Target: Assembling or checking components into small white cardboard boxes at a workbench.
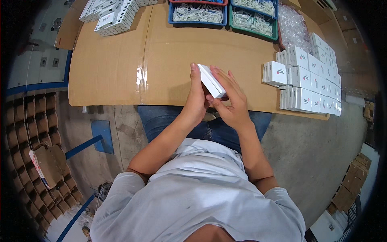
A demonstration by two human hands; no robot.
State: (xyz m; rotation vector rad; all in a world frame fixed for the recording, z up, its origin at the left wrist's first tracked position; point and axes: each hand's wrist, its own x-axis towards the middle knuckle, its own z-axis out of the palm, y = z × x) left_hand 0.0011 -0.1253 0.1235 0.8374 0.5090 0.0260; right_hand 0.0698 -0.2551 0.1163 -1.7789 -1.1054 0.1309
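Observation:
Between my two hands, just above the near edge of the cardboard-covered table, is a small white box, tilted, with a seam line running along its side. My left hand presses against its left face, fingers upright. Around its right side curl the fingers of my right hand, thumb at the lower end. The far face of the box is hidden from me. To the right stand stacked small white boxes with a little red mark on their fronts, one group jutting out toward my hands.
At the back are blue and green trays of small white pieces, with a clear plastic bag beside them. More white boxes are piled at the far left. Divided cardboard stands on the floor at left.

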